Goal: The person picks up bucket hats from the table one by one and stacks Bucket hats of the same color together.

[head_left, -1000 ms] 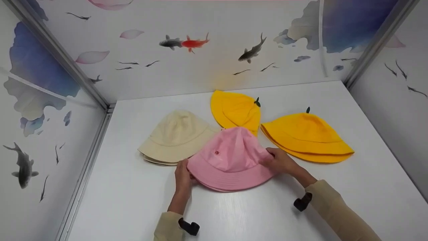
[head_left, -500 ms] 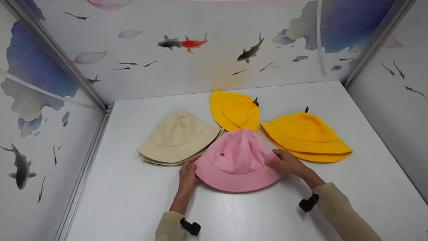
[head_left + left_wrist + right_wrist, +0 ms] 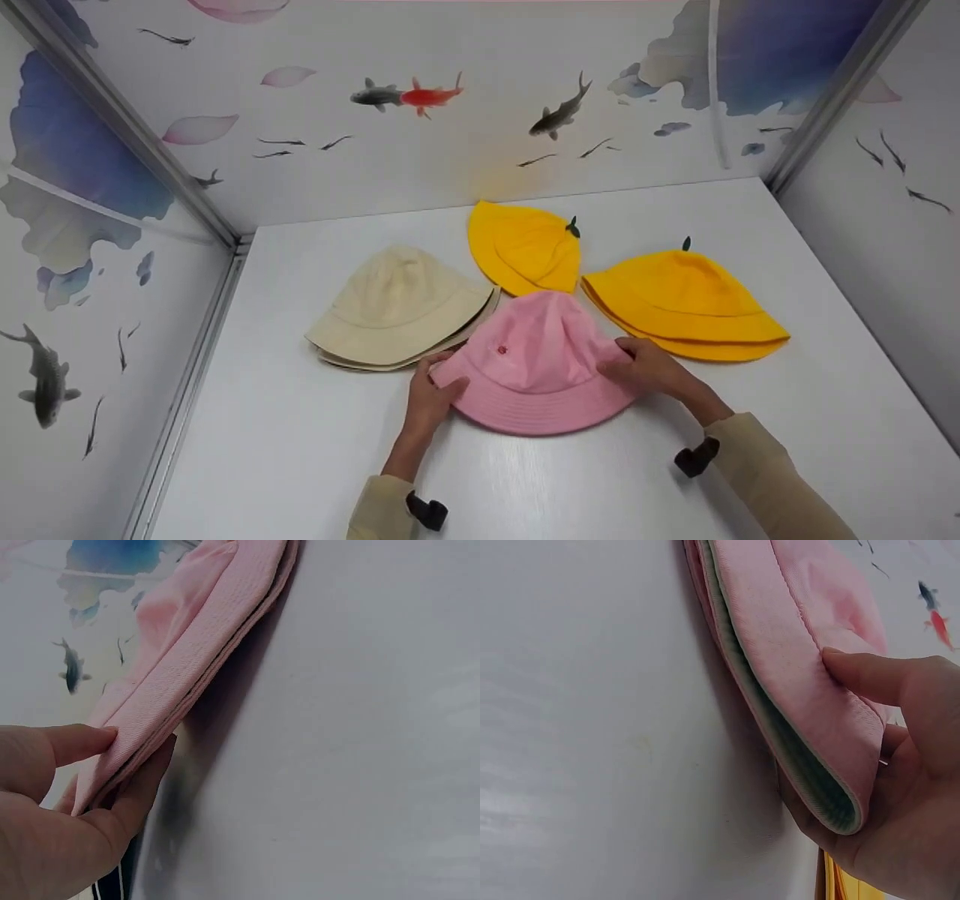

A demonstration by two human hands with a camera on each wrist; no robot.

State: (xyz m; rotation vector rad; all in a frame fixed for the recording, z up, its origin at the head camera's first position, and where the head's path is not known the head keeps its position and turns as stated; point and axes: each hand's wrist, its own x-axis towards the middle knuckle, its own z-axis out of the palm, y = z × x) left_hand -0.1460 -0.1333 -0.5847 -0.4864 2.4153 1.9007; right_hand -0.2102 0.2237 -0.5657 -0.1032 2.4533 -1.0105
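Note:
A pink bucket hat [image 3: 536, 360] with a small red mark on its crown lies folded flat at the middle of the table, held by both hands. My left hand [image 3: 431, 397] pinches its left brim corner, thumb on top and fingers beneath, as the left wrist view shows. On the other side my right hand [image 3: 649, 367] grips the right corner of the brim [image 3: 802, 675], thumb pressed near the seam. A green lining shows inside the fold in the right wrist view. Close behind the left hand sits a cream bucket hat [image 3: 401, 292], its brim edges layered.
Two yellow hats with green leaf tips lie behind: one yellow hat [image 3: 525, 247] at the back middle, another yellow hat [image 3: 686, 304] at the right. White panels [image 3: 360, 172] printed with fish stand around the white table [image 3: 262, 450].
The pink hat has shifted slightly right and toward me, uncovering more of the cream hat's brim. The left thumb has come over onto the top of the pink brim.

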